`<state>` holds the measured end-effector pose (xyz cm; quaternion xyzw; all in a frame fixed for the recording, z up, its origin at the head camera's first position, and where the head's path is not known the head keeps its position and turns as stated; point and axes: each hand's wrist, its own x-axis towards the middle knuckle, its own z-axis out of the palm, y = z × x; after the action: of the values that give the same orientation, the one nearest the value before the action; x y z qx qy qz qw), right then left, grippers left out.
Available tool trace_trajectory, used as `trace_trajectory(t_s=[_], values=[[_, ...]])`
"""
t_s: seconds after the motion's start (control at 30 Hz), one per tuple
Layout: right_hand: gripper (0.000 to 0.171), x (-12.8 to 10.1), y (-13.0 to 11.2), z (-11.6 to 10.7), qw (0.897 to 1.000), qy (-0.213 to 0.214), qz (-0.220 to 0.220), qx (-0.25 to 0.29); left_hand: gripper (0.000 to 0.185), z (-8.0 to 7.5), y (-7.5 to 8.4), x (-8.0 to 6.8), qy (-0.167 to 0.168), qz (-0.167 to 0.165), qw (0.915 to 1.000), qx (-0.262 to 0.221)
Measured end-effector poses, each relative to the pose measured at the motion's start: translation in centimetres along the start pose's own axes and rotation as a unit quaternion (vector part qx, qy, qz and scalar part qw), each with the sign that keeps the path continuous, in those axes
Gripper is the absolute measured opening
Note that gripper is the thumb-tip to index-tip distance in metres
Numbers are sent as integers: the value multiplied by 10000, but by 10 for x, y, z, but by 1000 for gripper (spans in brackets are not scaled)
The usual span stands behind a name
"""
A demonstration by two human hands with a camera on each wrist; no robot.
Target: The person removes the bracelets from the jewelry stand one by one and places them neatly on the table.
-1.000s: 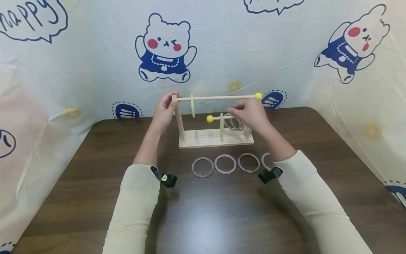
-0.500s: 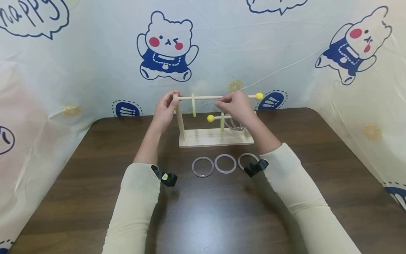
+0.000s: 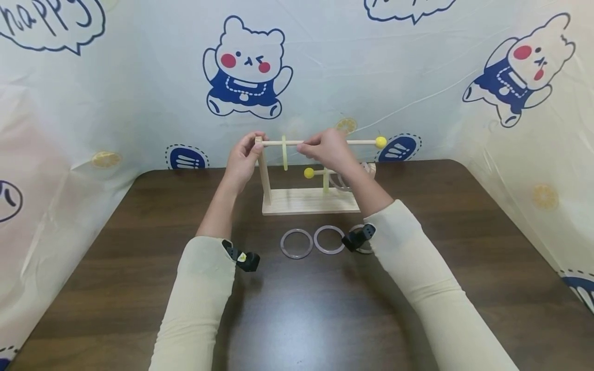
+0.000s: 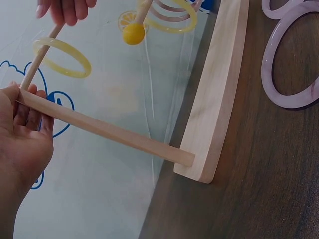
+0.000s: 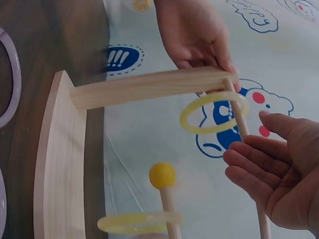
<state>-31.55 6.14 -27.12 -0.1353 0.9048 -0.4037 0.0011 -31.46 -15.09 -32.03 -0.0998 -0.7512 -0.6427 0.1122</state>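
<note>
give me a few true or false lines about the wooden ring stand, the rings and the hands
1. The left hand grips the top of the light wooden stand's upright post. True.
2. A pale yellow plastic ring hangs on the upper wooden rod. True.
3. The yellow ring lies flat on the dark wooden table. False: it hangs on the rod.
4. The right hand rests on the table. False: it is up at the upper rod.
5. Mauve rings lie in front of the stand. True.

upper rod (image 3: 325, 142): right hand (image 3: 325, 149) blocks it beside yellow ring (image 3: 284, 153) | ball end (image 3: 380, 141) free | lower rod (image 3: 320, 172) beneath
</note>
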Motion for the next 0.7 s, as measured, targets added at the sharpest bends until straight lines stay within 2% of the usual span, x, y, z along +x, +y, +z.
trace_trajectory(t_s=[0.23,0.33,0.47,0.57,0.7], values=[[33,3,-7,12,9983,-336,459,154,34,1,2,-2,-33,-30,10000,-18],[33,4,-7,16,9988,-362,327,-25,34,1,1,-2,-43,-86,9999,-31],[33,4,-7,22,9997,-123,-29,-213,34,1,1,-2,-74,-55,9999,-45],[31,4,-7,26,9996,133,-162,-182,35,1,1,-3,-97,-14,9999,-31],[26,4,-9,30,9994,257,-221,-54,35,1,1,-3,-56,26,10000,-27]])
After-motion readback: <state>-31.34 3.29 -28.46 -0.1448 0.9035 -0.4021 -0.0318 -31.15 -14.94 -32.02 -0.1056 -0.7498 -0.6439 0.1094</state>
